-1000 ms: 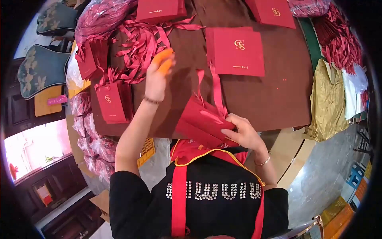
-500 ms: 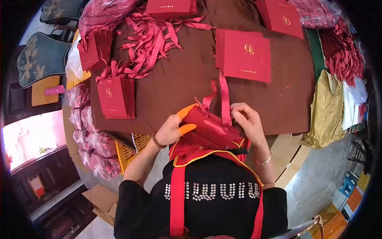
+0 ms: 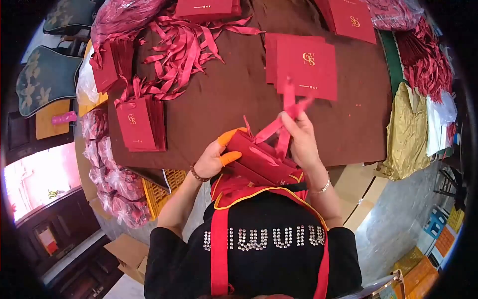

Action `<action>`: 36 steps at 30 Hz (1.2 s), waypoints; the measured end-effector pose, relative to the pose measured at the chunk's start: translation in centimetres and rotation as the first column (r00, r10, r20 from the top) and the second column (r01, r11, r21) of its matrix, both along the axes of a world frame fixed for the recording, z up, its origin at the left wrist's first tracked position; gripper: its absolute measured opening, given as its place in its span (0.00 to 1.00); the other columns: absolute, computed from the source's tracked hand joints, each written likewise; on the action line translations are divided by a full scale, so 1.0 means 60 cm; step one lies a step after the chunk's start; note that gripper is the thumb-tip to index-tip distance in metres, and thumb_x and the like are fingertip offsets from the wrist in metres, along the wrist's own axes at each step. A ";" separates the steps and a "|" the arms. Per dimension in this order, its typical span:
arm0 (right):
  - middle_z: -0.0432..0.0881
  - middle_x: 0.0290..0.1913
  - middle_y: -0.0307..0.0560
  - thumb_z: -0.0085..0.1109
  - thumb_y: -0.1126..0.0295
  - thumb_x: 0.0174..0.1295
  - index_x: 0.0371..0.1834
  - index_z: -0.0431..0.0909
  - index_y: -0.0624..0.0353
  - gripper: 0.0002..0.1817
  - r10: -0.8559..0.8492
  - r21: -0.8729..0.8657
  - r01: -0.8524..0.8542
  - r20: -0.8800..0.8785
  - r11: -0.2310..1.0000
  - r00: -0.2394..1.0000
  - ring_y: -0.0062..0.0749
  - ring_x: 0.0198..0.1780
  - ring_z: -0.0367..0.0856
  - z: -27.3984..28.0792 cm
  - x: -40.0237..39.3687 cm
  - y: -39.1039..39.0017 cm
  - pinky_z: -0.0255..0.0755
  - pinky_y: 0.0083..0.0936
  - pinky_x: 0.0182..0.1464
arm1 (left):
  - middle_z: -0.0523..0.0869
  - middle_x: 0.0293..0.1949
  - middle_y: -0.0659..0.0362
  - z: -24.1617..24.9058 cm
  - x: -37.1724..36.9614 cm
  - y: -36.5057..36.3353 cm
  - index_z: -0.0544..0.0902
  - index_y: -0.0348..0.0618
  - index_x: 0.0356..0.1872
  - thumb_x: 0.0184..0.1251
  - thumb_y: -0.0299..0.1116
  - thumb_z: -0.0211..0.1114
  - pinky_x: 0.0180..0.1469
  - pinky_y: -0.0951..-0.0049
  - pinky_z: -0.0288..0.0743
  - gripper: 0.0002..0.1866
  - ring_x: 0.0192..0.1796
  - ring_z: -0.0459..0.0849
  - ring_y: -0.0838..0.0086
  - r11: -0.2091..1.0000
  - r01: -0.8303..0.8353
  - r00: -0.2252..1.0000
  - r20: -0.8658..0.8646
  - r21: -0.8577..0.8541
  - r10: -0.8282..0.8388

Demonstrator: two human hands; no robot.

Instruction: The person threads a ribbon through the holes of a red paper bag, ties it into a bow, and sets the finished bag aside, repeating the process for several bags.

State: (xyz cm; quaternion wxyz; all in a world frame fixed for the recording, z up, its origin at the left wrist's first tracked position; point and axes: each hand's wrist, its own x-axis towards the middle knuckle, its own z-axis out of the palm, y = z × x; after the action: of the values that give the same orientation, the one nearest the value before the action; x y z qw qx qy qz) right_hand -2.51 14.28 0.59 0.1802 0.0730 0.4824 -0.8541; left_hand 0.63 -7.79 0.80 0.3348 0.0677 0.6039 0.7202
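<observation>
My left hand (image 3: 211, 160), orange covers on its thumb and a finger, is closed round the edge of a red paper bag (image 3: 256, 158) held against my body at the table's edge. Red ribbon (image 3: 270, 128) comes up from the bag's top. Between the thumb and fingers of my right hand (image 3: 302, 141), the ribbon is pinched, with its blurred ends sticking out above. Just beyond that hand, flat red bags with gold lettering (image 3: 318, 70) lie in a pile on the brown tablecloth (image 3: 214, 109).
Loose red ribbons (image 3: 181, 52) are heaped at the back left. A stack of finished-looking red bags (image 3: 137, 124) stands at the left. More red bags (image 3: 353, 22) lie back right. A gold plastic bag (image 3: 408, 132) hangs by the right edge; plastic-wrapped bundles (image 3: 124, 182) sit lower left.
My right hand has moved up and away from the bag, drawing the ribbon with it. Two ribbon lengths that stood apart are now together at its fingers. My left hand keeps its hold.
</observation>
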 end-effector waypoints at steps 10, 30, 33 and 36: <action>0.62 0.61 0.51 0.48 0.72 0.67 0.68 0.45 0.56 0.29 -0.305 0.198 0.296 0.017 0.934 0.952 0.35 0.52 0.73 -0.020 0.100 0.051 0.74 0.29 0.47 | 0.76 0.55 0.58 -0.022 -0.003 -0.024 0.66 0.38 0.61 0.62 0.22 0.61 0.62 0.70 0.65 0.26 0.58 0.74 0.72 0.995 -0.012 0.999 0.043 0.094 0.008; 0.78 0.33 0.38 0.64 0.80 0.56 0.50 0.69 0.62 0.19 0.238 0.537 -0.107 -0.181 0.837 0.954 0.09 0.28 0.70 -0.006 0.114 0.028 0.66 0.12 0.27 | 0.82 0.31 0.66 0.003 -0.082 0.012 0.83 0.36 0.34 0.64 0.25 0.60 0.42 0.82 0.69 0.05 0.36 0.77 0.84 0.925 -0.252 0.959 -0.198 -0.283 0.201; 0.79 0.37 0.40 0.63 0.80 0.57 0.49 0.68 0.64 0.19 0.277 0.553 -0.124 -0.201 0.824 0.940 0.11 0.30 0.73 -0.008 0.113 0.030 0.69 0.12 0.29 | 0.82 0.28 0.66 -0.003 -0.088 0.013 0.83 0.37 0.33 0.65 0.27 0.60 0.40 0.82 0.69 0.05 0.33 0.77 0.84 0.913 -0.285 0.957 -0.145 -0.292 0.252; 0.80 0.37 0.40 0.63 0.80 0.57 0.49 0.68 0.64 0.18 0.254 0.542 -0.090 -0.235 0.835 0.938 0.12 0.31 0.75 -0.019 0.120 0.026 0.72 0.13 0.30 | 0.82 0.26 0.65 -0.009 -0.092 0.017 0.83 0.37 0.30 0.65 0.28 0.61 0.37 0.83 0.68 0.06 0.31 0.76 0.84 0.917 -0.349 0.936 -0.113 -0.194 0.332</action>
State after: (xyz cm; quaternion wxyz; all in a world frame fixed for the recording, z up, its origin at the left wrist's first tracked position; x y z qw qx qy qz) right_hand 4.70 15.85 -0.53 0.1558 -0.0539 0.7226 -0.6714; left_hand -4.88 -6.78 0.23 0.1860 -0.0465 0.6918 0.6962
